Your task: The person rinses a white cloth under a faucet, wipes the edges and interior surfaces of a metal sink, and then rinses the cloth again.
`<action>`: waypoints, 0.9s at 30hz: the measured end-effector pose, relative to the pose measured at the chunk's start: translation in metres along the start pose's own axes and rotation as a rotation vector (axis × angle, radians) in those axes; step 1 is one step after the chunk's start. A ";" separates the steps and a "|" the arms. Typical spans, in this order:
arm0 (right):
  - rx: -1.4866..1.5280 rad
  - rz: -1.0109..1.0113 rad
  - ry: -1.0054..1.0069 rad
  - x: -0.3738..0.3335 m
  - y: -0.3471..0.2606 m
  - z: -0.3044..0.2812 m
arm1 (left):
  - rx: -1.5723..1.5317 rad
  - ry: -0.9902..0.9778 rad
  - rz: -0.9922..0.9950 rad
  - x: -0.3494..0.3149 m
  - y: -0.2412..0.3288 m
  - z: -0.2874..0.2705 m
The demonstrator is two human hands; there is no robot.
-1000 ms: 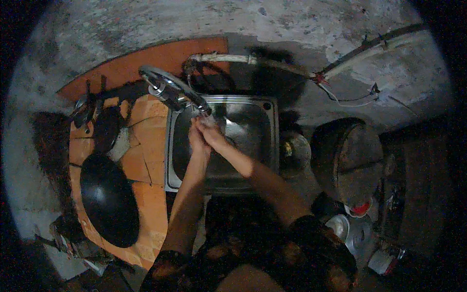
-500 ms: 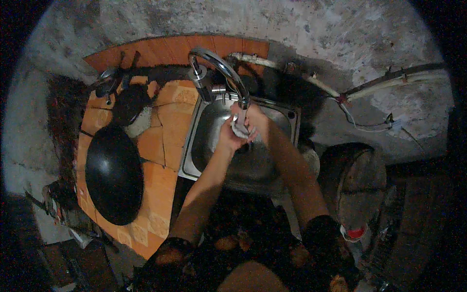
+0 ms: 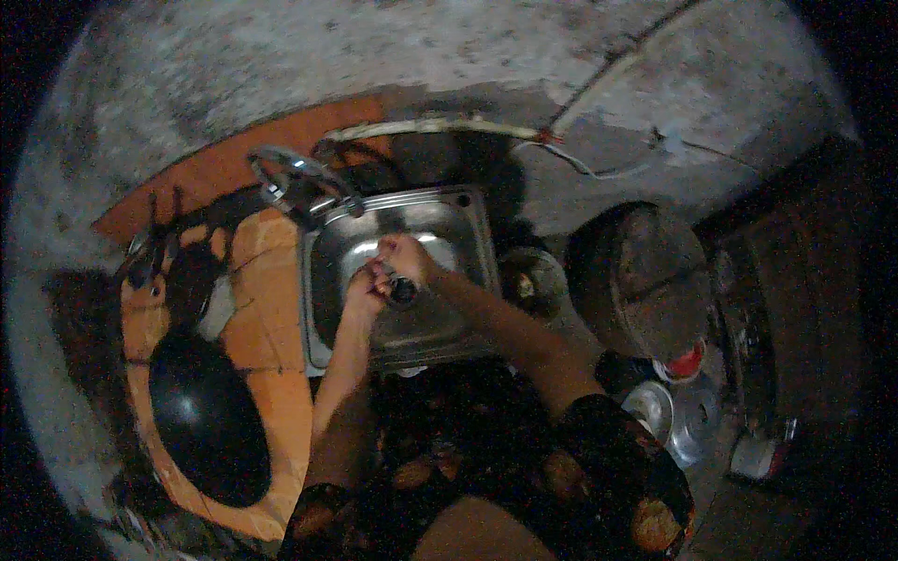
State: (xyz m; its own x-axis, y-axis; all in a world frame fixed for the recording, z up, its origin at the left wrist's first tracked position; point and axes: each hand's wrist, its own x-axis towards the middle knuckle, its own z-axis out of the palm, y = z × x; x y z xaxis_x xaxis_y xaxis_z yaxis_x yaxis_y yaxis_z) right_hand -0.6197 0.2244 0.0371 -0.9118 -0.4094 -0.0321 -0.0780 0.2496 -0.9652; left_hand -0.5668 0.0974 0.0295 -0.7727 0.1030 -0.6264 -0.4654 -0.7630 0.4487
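Both hands meet over the middle of the steel sink (image 3: 468,224), and what I watch is the small dark round thing (image 3: 403,292) caught between them. My left hand (image 3: 363,288) comes up from six o'clock along a nearly straight forearm and sits at about nine o'clock of that thing, fingers curled in against it; my right hand (image 3: 404,257) arrives from five o'clock and lies over it at about twelve, fingers folded down around its upper side. Neither hand is spread: both are closed on the piece, touching it and each other, though the dim light keeps me from telling which carries the weight. I cannot make out what the thing is, nor any long axis; it reads as round, its open or dark face turned toward me. It hangs above the basin floor, near the centre, with the curved tap (image 3: 290,178) off at ten o'clock, well apart. On the orange tabletop (image 3: 267,309) at eight o'clock lies a black pan (image 3: 206,416), clear of both arms.
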 end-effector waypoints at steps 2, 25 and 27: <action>0.162 -0.059 0.005 -0.017 0.029 0.012 | 0.027 -0.113 -0.013 0.006 -0.003 -0.006; -0.306 0.044 0.004 -0.084 -0.007 -0.014 | 0.646 -0.065 0.318 -0.048 -0.040 0.047; -0.129 0.028 0.019 -0.065 0.034 -0.017 | 0.712 -0.195 0.343 -0.029 -0.033 0.039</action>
State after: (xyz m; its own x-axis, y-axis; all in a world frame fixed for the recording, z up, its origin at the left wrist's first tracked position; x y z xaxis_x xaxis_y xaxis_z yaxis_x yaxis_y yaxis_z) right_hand -0.5697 0.2744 0.0106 -0.9217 -0.3842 -0.0528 -0.1021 0.3719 -0.9227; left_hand -0.5460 0.1444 0.0583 -0.9527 0.0964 -0.2881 -0.3017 -0.1897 0.9343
